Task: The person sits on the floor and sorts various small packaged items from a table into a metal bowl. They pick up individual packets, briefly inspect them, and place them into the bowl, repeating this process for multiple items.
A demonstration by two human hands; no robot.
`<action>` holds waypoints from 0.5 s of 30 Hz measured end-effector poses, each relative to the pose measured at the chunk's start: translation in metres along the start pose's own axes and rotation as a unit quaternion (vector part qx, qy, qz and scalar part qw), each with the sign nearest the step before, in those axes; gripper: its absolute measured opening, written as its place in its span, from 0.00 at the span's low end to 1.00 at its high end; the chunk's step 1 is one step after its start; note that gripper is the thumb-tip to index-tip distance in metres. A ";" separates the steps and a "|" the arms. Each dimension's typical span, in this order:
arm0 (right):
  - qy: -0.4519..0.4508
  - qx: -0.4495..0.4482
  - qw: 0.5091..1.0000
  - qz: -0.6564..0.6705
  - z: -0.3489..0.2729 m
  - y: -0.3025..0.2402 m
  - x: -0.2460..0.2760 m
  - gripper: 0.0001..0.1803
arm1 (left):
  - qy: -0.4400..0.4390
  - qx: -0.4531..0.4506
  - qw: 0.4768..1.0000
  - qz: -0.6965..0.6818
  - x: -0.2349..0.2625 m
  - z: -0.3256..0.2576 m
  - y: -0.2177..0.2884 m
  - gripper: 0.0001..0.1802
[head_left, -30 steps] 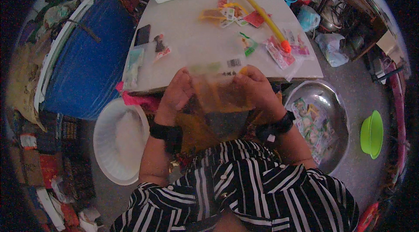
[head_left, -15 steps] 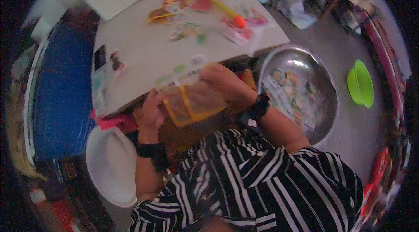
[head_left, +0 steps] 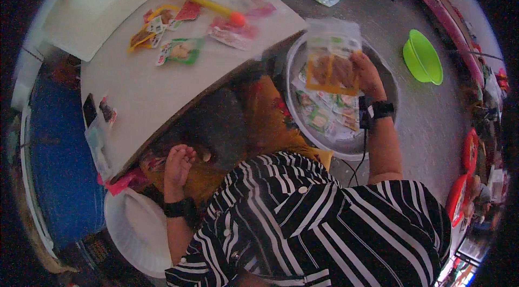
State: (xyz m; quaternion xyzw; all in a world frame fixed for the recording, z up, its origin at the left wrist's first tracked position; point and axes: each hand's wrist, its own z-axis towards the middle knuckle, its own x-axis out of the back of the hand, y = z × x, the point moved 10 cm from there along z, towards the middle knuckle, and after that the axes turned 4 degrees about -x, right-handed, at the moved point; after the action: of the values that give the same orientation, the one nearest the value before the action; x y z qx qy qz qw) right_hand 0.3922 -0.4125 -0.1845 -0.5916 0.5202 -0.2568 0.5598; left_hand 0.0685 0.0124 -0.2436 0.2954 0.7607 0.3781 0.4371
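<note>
Right hand (head_left: 366, 73) gripping a clear snack packet (head_left: 331, 60) by its right edge, held above the steel basin (head_left: 378, 141) of packets. Left hand (head_left: 178, 162) loosely curled, holding nothing, below the tabletop (head_left: 162, 92) edge, well apart.

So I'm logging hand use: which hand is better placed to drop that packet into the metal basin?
Right. The right hand holds the packet directly over the metal basin; the left hand is empty, across by the table edge.

Single head fisheye, looking steeply down, close over table (head_left: 162, 92).
</note>
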 end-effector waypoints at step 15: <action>0.172 -0.095 0.720 -0.666 -0.042 0.205 0.188 0.12 | 0.035 0.039 0.999 0.015 0.008 0.005 -0.017 0.05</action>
State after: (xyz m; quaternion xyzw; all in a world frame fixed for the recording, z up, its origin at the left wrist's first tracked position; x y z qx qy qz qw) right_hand 0.3488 -0.5644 -0.4168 -0.7814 0.1007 -0.6098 0.0861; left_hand 0.0670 0.0109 -0.2629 0.3105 0.7848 0.3650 0.3929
